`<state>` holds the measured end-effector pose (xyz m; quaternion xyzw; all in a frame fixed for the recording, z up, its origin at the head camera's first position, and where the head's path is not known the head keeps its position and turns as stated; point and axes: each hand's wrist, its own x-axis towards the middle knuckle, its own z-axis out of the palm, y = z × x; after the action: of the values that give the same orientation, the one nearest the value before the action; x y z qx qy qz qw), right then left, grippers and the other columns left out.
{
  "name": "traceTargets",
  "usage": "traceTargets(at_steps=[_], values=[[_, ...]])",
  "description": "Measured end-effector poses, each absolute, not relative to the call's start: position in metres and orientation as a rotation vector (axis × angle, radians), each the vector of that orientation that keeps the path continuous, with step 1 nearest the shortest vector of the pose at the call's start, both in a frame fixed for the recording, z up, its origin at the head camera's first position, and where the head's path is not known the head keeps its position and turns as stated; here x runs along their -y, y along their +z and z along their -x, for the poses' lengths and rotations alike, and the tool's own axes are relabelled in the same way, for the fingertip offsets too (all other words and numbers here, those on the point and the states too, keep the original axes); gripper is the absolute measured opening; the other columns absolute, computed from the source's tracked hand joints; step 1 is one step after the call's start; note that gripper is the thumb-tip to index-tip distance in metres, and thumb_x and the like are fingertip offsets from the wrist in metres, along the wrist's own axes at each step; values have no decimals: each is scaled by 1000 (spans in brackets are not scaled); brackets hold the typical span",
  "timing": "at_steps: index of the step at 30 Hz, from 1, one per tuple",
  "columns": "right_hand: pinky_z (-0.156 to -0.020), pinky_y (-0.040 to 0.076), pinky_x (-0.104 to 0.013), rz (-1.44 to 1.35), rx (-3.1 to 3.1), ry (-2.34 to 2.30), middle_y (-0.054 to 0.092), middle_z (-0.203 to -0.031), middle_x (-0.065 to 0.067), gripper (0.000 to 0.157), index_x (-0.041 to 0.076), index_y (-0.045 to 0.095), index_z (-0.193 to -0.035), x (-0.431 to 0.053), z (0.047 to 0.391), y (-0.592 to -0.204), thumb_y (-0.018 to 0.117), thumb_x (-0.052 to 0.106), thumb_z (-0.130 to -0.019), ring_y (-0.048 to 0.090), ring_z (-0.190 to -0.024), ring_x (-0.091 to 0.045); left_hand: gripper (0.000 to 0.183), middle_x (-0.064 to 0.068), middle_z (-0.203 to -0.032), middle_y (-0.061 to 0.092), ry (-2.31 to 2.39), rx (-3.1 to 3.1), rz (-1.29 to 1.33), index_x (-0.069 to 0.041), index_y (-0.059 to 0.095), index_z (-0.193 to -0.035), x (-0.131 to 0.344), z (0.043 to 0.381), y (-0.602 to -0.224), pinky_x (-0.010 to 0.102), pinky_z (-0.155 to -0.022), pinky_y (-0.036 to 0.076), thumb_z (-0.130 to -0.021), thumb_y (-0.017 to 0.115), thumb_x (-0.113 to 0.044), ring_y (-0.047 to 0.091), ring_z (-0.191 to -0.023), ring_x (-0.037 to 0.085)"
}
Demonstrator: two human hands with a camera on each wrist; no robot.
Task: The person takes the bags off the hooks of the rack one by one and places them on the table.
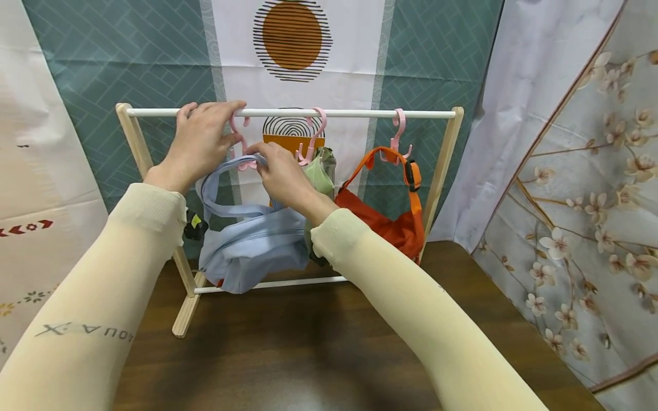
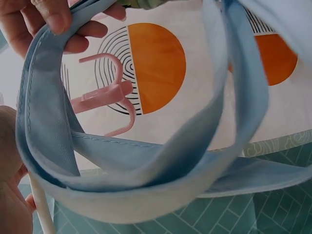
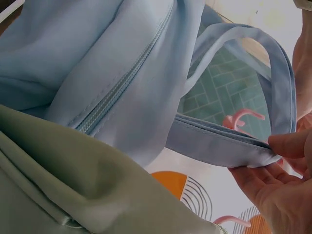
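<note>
A light blue bag [image 1: 257,240] with a zipper hangs by its straps from my right hand [image 1: 288,177], whose thumb and fingers pinch the straps [image 3: 219,146]. My left hand [image 1: 200,142] is curled at the rack's white top rail [image 1: 354,113], gripping the upper part of a pink hook [image 1: 241,145]. In the left wrist view, the hook's lower prongs [image 2: 127,114] show through the strap loop, apart from the strap. My left palm [image 2: 9,180] is cut off at that view's edge. The right wrist view shows the bag's zipper side close up.
A green bag [image 1: 321,171] hangs on a middle pink hook [image 1: 315,137], partly behind my right hand. Right of it an orange-red bag [image 1: 385,217] hangs from another hook [image 1: 398,134]. Wooden posts [image 1: 443,171] carry the rails, standing on a dark wooden table [image 1: 288,354]. Curtains hang behind.
</note>
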<state>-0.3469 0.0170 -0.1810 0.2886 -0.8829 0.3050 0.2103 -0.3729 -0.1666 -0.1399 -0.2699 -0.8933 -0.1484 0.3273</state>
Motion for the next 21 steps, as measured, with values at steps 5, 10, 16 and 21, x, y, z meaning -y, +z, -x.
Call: traceTargets(at_steps=[5, 10, 16, 21], values=[[-98, 45, -25, -820, 2471, 868, 64, -130, -8, 32, 8, 64, -138, -17, 344, -181, 57, 5, -106, 58, -116, -18, 62, 18, -151, 54, -373, 2359, 722, -12, 41, -160, 167, 372, -138, 61, -123, 6, -103, 66, -12, 42, -144, 40], [-105, 44, -25, -832, 2453, 863, 64, -133, -9, 31, 5, 65, -136, -16, 343, -181, 57, 4, -106, 57, -122, -20, 65, 19, -154, 51, -382, 2376, 724, -13, 36, -162, 167, 371, -136, 60, -124, 4, -103, 65, -12, 39, -146, 40], [-109, 42, -25, -850, 2410, 871, 65, -134, -10, 28, 4, 67, -131, -13, 340, -183, 60, 3, -104, 57, -126, -21, 71, 19, -162, 41, -384, 2407, 747, -10, 29, -164, 169, 368, -136, 61, -124, -4, -103, 66, -14, 27, -154, 38], [-110, 42, -26, -855, 2393, 887, 66, -133, -10, 27, 4, 68, -130, -12, 338, -184, 61, 4, -104, 58, -127, -22, 74, 15, -171, 23, -365, 2414, 749, -11, 21, -167, 174, 362, -140, 62, -122, -11, -106, 62, -18, 10, -160, 33]])
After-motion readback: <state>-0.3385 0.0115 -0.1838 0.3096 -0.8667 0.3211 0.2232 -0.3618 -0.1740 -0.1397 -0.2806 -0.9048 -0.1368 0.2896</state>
